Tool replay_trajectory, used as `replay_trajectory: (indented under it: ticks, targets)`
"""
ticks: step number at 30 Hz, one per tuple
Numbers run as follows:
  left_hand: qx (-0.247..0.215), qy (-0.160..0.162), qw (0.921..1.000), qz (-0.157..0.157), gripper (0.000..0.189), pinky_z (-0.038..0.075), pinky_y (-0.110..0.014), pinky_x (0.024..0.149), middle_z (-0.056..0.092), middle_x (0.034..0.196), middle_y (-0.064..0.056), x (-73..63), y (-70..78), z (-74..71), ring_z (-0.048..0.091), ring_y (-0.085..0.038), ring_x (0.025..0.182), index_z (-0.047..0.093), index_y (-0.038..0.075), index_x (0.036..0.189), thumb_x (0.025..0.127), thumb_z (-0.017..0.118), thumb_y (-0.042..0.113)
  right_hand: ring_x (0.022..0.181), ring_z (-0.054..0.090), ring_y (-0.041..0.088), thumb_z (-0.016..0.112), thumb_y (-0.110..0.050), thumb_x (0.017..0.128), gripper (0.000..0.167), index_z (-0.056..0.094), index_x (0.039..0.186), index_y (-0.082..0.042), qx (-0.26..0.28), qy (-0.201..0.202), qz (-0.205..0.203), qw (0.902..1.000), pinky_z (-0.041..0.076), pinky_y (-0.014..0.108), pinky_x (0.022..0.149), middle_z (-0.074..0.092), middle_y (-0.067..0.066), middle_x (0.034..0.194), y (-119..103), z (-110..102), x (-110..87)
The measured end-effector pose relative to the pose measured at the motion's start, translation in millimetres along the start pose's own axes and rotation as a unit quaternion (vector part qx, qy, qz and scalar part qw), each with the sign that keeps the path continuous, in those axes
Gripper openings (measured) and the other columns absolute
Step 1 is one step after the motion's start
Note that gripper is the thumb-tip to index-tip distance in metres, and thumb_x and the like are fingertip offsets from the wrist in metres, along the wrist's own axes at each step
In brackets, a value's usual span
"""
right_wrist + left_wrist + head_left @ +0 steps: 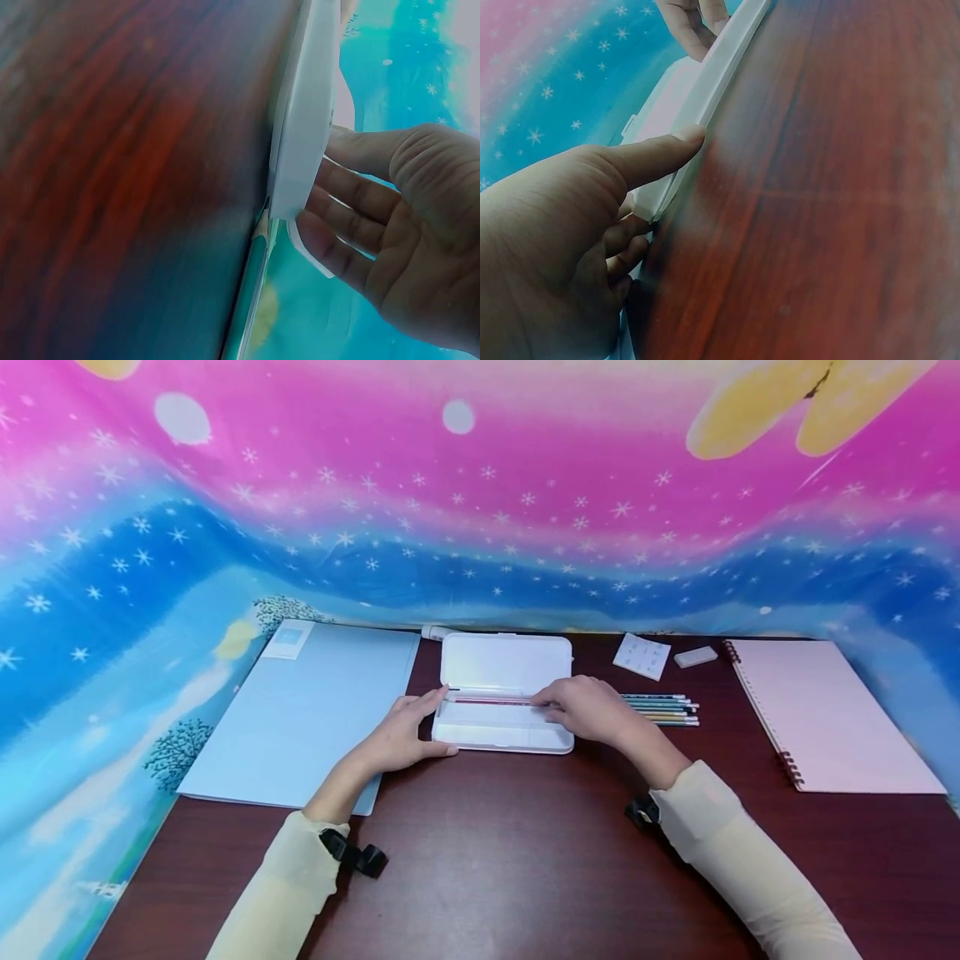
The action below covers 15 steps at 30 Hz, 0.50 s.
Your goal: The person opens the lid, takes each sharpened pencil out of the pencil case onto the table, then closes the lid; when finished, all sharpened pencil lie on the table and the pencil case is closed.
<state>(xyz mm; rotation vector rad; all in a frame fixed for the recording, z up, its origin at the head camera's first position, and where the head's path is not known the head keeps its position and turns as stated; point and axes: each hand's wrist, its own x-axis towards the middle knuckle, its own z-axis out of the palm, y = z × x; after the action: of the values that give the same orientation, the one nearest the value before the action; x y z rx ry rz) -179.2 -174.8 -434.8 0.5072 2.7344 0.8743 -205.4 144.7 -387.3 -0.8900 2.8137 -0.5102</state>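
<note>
An open white pencil case (pixel 510 737) lies on the table, its lid (pixel 506 662) tipped back. My left hand (pixel 396 737) grips the left end of the case, the thumb along the front edge in the left wrist view. A thin red pencil (pixel 491 701) lies lengthwise inside the case near the hinge. My right hand (pixel 588 708) reaches over the right end and pinches that pencil's right end; the fingertips are partly hidden behind the case wall in the right wrist view. Several pencils (pixel 660 710) lie in a row just right of the case.
At left a light blue folder (pixel 300 727) lies partly under my left hand. A white tube (pixel 433 632) sits behind the case. Back right are a small printed white sheet (pixel 642 657) and a white eraser (pixel 695 657). A pink spiral notebook (pixel 832 718) lies at far right.
</note>
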Motion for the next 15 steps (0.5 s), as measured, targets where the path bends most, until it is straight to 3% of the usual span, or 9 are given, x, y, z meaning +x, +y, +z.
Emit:
replay_trajectory:
  ticks: [5, 8, 15]
  targets:
    - [-0.002, 0.000, 1.0000, 0.000, 0.100, 0.034, -0.055, 0.116, 0.029, 0.168, -0.007, 0.3, -0.4, -0.2, 0.029, -0.032, 0.147, 0.022, 0.021, 0.163, 0.086, 0.079, 0.046, 0.114, 0.069, 0.024, 0.071, -0.015, 0.095, 0.031, 0.074, 0.126, -0.018, -0.026, -0.015, 0.008, 0.9995, 0.054, 0.046, 0.098, 0.074, 0.005, 0.123, -2.3, 1.1, 4.3]
    - [-0.003, 0.001, 1.0000, 0.002, 0.100, 0.034, -0.055, 0.116, 0.030, 0.167, -0.007, -0.2, -0.1, -0.7, 0.030, -0.032, 0.146, 0.022, 0.020, 0.163, 0.086, 0.080, 0.045, 0.105, 0.069, 0.021, 0.071, -0.017, 0.096, 0.026, 0.077, 0.121, -0.020, -0.048, -0.027, 0.016, 0.9984, 0.056, 0.044, 0.093, 0.076, 0.004, 0.119, -4.3, 2.8, 7.4]
    - [-0.003, 0.003, 1.0000, 0.003, 0.100, 0.034, -0.055, 0.116, 0.030, 0.167, -0.008, -0.7, 0.6, -0.9, 0.030, -0.033, 0.146, 0.022, 0.020, 0.163, 0.085, 0.080, 0.044, 0.077, 0.060, 0.015, 0.069, -0.019, 0.096, 0.011, 0.079, 0.100, -0.023, -0.093, -0.019, 0.003, 0.9955, 0.049, 0.031, 0.066, 0.077, -0.001, 0.098, -5.7, 7.0, 11.4]
